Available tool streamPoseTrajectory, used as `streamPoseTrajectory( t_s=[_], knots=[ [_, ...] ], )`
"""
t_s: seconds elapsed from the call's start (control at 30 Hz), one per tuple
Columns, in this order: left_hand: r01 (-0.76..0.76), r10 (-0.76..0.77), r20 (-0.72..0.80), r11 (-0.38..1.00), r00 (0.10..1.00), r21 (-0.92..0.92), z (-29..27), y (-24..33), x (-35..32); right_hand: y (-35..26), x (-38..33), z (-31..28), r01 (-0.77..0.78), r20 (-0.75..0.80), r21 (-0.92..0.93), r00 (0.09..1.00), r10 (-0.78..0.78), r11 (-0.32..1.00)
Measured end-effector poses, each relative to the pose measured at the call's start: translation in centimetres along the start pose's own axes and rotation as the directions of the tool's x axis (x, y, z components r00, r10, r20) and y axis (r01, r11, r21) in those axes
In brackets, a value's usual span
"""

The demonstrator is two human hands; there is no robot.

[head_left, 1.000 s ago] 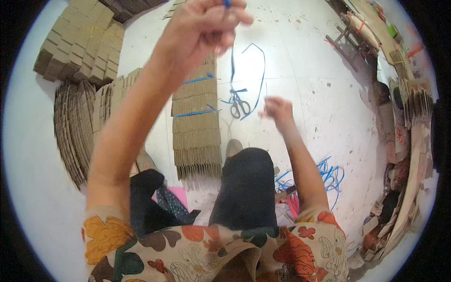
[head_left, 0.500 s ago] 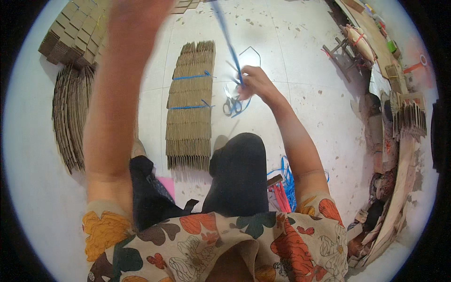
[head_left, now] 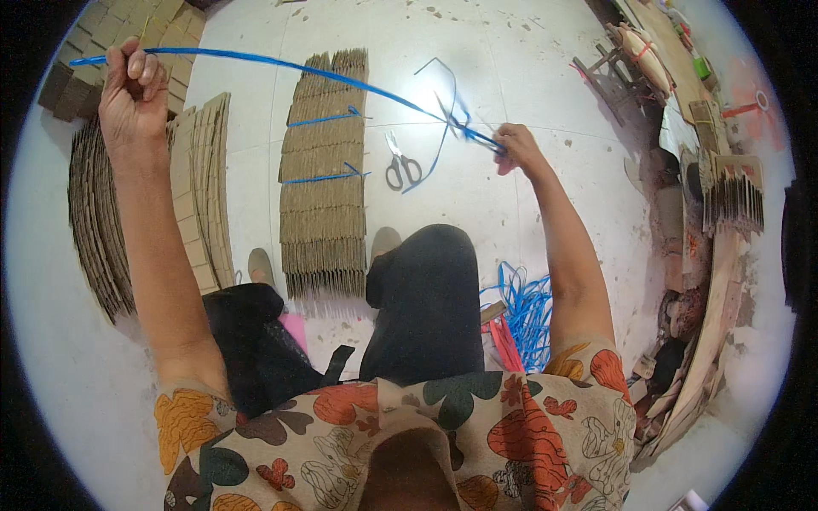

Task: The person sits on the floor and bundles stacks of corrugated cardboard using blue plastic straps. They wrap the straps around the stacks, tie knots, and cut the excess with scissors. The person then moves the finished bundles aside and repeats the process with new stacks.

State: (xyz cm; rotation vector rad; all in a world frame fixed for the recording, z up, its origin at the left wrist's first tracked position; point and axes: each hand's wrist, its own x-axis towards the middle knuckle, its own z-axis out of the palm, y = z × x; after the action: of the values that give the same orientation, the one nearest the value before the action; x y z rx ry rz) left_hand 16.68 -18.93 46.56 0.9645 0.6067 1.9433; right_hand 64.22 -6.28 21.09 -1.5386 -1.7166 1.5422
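A length of blue plastic strap [head_left: 298,70] stretches between my two hands, above a long stack of folded cardboard pieces [head_left: 322,226]. My left hand [head_left: 134,95], raised at the far left, is closed round one end, and a short tail sticks out past the fingers. Out to the right, my right hand [head_left: 518,148] grips the other end, with looser loops of strap beside the fingers. Two blue ties [head_left: 319,176] cross the cardboard stack. Scissors [head_left: 399,165] with dark handles lie on the floor right of the stack, next to a bent piece of strap [head_left: 441,145].
More cardboard stacks [head_left: 204,162] stand on the left, with piled sheets [head_left: 175,34] behind. A heap of blue strap [head_left: 524,311] lies by my right knee. A small wooden stool [head_left: 609,89] and a red fan [head_left: 754,106] are at the right, near a cluttered wooden board [head_left: 724,315].
My hands have spread apart, the left swinging left and the right moving right, drawing the strap out between them. The scissors now show unobstructed.
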Motion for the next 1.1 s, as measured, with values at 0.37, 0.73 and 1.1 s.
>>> streamPoseTrajectory(
  t_s=[0.37, 0.73, 1.1],
  knots=[
    [0.005, 0.095, -0.387, 0.968, 0.917, 0.249, -12.0, 2.2, -4.5, 10.3, 1.5, -5.6, -0.343, -0.718, -0.615, 0.616, -0.325, 0.71],
    [0.129, -0.009, -0.524, 0.973, 0.852, 0.192, -14.1, 2.0, -9.6, 13.4, 0.9, -6.4, -0.237, -0.713, -0.314, 0.698, -0.063, 0.919],
    [0.115, -0.011, -0.492, 0.977, 0.871, 0.182, -15.6, 3.1, -12.0, 10.2, 0.6, -4.4, -0.204, -0.57, 0.076, 0.794, 0.21, 0.976]
  ],
)
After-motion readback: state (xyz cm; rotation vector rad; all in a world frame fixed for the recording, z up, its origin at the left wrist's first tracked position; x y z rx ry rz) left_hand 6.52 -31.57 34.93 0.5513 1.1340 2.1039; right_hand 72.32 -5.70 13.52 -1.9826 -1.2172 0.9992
